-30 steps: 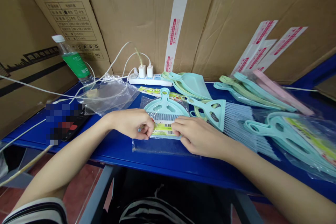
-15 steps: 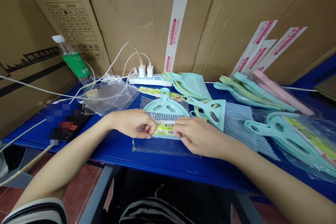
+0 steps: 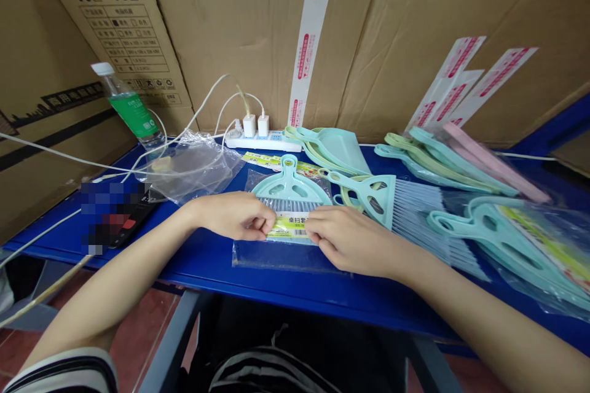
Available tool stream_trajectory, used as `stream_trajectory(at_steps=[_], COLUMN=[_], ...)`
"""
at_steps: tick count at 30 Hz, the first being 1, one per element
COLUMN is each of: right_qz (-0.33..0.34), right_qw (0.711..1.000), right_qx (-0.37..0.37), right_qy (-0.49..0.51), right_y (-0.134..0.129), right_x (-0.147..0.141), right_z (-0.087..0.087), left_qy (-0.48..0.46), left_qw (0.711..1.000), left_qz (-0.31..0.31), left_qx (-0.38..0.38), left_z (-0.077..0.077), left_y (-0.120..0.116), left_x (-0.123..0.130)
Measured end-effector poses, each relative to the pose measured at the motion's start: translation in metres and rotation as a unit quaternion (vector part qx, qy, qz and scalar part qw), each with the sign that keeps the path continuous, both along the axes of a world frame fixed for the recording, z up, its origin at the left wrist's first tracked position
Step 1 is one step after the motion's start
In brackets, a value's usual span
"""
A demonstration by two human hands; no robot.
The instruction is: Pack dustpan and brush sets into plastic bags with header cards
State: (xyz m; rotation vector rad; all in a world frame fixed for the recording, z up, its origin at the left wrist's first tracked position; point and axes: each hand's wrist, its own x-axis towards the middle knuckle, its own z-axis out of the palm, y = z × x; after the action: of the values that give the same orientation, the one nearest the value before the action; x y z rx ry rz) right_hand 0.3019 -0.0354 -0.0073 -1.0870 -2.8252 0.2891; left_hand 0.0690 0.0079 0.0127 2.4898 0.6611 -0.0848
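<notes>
A light-blue dustpan and brush set (image 3: 289, 184) lies in front of me in a clear plastic bag (image 3: 276, 256), its handle pointing away. A yellow-green and white paper label (image 3: 289, 226) lies across the lower part, over the bristles. My left hand (image 3: 235, 216) is closed at the label's left end, fingers curled and thumb pressed in. At the right end, my right hand (image 3: 348, 238) is closed in the same way. The fingertips of both hands are partly hidden, so whether they also pinch the bag cannot be seen.
A loose light-blue brush (image 3: 373, 199) lies to the right, near a bagged set (image 3: 516, 239). Several dustpans (image 3: 343, 147) lie behind. Leftward are an empty plastic bag (image 3: 188, 166), a phone (image 3: 133, 221), cables and a bottle (image 3: 131, 110). A power strip (image 3: 281, 141) sits at the back.
My left thumb and fingers have shifted slightly, drawing closer together at the label's end. My right hand, the bag and the set are practically unmoved.
</notes>
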Motion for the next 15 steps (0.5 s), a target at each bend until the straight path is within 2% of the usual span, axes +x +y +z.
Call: stream_trajectory(at_steps=[15], right_qz=[0.005], right_qw=[1.000], right_qx=[0.011], right_qy=[-0.009], right_y=[-0.0001], right_x=[0.0002], right_z=[-0.0010], left_qy=[-0.008], left_qw=[1.000], left_qz=[-0.001], left_qx=[0.002], left_z=[-0.0019], left_y=[-0.0002], left_x=[0.0000])
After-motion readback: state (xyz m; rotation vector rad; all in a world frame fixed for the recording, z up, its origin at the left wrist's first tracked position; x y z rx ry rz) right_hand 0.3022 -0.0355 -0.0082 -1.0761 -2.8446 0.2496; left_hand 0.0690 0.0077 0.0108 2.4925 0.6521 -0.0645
